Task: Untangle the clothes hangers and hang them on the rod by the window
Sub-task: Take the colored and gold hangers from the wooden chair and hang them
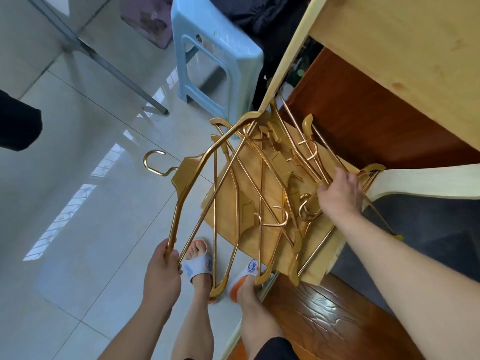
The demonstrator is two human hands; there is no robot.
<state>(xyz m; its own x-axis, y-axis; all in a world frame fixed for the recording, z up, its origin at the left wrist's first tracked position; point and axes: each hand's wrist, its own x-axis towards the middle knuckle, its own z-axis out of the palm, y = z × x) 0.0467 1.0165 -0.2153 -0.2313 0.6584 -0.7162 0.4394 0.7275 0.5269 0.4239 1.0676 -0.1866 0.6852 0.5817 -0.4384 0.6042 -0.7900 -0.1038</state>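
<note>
The bare left hand [162, 263] is held low with its fingers closed in a grip, the forearm angled upward. The bare right hand [339, 196] is extended forward, palm down, fingers curled closed in a grasp.

Blue plastic stool [215, 48] on tiled floor [78, 152], nr wooden desk [405, 48].
</note>
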